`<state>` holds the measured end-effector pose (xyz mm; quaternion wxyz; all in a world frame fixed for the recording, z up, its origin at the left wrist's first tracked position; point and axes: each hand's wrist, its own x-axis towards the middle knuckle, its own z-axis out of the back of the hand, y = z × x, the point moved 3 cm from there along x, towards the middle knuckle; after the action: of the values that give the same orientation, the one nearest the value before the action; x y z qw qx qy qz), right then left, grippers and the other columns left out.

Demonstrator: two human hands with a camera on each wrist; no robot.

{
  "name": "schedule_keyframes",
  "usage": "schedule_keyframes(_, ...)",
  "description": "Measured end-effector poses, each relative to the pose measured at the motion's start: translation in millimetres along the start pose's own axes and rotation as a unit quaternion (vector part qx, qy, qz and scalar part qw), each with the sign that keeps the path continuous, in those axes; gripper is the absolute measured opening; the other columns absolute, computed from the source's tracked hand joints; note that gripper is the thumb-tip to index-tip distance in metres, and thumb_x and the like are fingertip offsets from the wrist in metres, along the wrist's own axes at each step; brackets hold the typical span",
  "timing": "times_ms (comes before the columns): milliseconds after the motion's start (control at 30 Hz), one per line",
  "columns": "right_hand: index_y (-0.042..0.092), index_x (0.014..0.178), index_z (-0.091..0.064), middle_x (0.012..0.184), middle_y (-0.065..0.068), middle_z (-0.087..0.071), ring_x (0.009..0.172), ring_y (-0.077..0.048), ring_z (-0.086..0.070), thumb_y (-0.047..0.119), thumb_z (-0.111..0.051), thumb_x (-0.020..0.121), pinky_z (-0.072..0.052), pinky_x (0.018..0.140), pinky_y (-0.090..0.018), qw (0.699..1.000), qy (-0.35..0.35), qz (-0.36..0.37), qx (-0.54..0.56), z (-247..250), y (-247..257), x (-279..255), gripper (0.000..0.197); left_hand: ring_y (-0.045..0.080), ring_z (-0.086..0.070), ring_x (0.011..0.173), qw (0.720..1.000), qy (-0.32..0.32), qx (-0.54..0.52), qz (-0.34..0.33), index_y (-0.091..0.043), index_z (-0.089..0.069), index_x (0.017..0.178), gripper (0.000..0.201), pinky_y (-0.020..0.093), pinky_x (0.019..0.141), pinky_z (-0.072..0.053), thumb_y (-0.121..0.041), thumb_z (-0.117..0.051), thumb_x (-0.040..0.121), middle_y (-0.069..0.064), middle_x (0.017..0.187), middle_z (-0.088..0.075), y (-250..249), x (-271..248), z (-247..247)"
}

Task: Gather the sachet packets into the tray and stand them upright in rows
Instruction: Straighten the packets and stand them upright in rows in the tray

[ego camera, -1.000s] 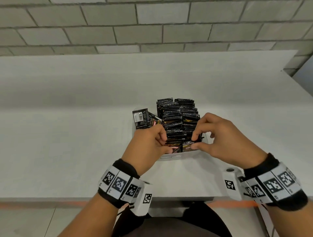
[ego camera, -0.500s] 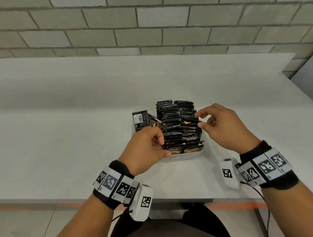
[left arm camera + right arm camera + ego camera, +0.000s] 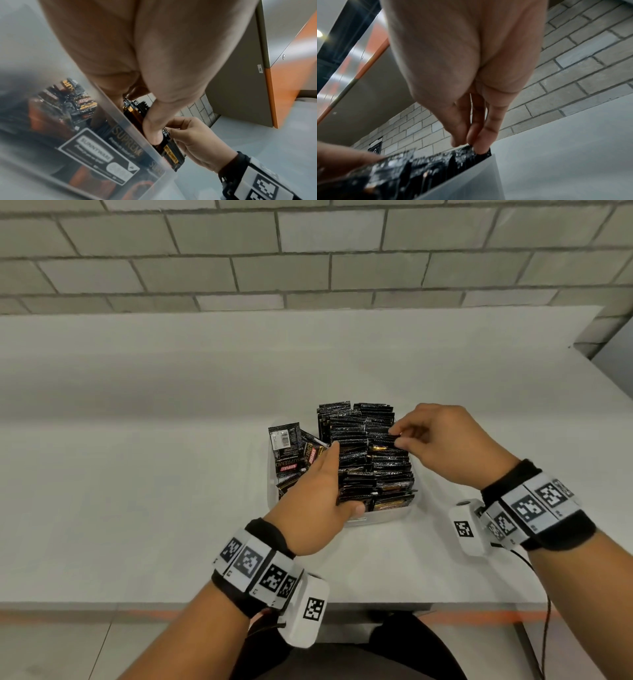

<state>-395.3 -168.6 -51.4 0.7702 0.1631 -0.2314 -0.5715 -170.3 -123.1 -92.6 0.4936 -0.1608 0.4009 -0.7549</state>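
Head view: a translucent tray [image 3: 394, 517] on the white surface [image 3: 137, 491] is packed with upright black sachet packets [image 3: 373, 453]. One packet's top edge at 2 o'clock is pinched in the right hand [image 3: 442, 440] grip. Left hand [image 3: 318, 498] fingers lie straight against the left row, nothing clamped.

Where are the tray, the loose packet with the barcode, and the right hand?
tray [image 3: 387, 517], head view, near wall.
barcode packet [image 3: 286, 448], head view, its printed face.
right hand [image 3: 445, 440], head view, back of the hand.
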Motion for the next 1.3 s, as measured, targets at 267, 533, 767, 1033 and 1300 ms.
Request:
schedule_keyframes(267, 0.023, 0.098, -0.081, 0.088, 0.011, -0.061, 0.072, 0.001, -0.057, 0.004, -0.073, 0.088, -0.039, 0.071, -0.004, 0.999, -0.007, 0.046, -0.010, 0, 1, 0, 0.023, 0.003, -0.048, 0.129, 0.998, -0.013, -0.061, 0.000, -0.041, -0.020, 0.156, 0.106, 0.031, 0.112, -0.045, -0.039, -0.089, 0.075, -0.022, 0.146, -0.041, 8, -7, 14)
schedule_keyframes(533, 0.025, 0.102, -0.080, 0.091, 0.013, -0.058, 0.076, 0.001, -0.056, 0.004, -0.066, 0.093, -0.034, 0.071, -0.001, 0.998, 0.033, 0.025, -0.040, -3, 7, 1, 0.026, 0.013, -0.045, 0.138, 0.998, 0.024, 0.053, -0.008, -0.027, 0.005, 0.161, 0.088, 0.030, 0.114, -0.038, -0.042, -0.057, 0.100, -0.004, 0.160, -0.035, 1, -7, 3)
schedule_keyframes(767, 0.028, 0.100, -0.077, 0.091, 0.011, -0.063, 0.082, -0.008, -0.063, 0.009, -0.069, 0.091, -0.048, 0.071, -0.016, 0.998, 0.001, 0.044, 0.033, 16, 31, -14, 0.023, 0.012, -0.060, 0.121, 0.995, -0.060, 0.073, 0.016, -0.030, -0.031, 0.157, 0.088, 0.037, 0.106, -0.048, -0.071, -0.054, 0.082, -0.007, 0.150, -0.050, -1, -19, 69)
schedule_keyframes(1033, 0.040, 0.104, -0.073, 0.092, 0.013, -0.056, 0.089, -0.006, -0.056, 0.046, -0.084, 0.075, -0.045, 0.076, -0.024, 0.989, 0.109, 0.093, 0.021, 7, 80, -17, 0.032, 0.011, -0.042, 0.117, 0.939, 0.046, 0.334, -0.065, -0.034, -0.046, 0.146, 0.057, 0.035, 0.103, -0.042, -0.020, -0.067, 0.095, -0.008, 0.139, -0.055, 8, 42, 120)
schedule_keyframes(1300, 0.042, 0.107, -0.073, 0.091, 0.015, -0.043, 0.085, -0.003, -0.041, 0.043, -0.074, 0.087, -0.048, 0.076, -0.034, 0.972, 0.189, 0.129, -0.062, -27, 95, -28, 0.020, 0.029, -0.043, 0.124, 0.863, 0.099, 0.492, -0.065, -0.023, -0.034, 0.154, 0.078, 0.038, 0.101, -0.045, -0.011, -0.071, 0.086, 0.009, 0.143, -0.041, 17, 72, 89)
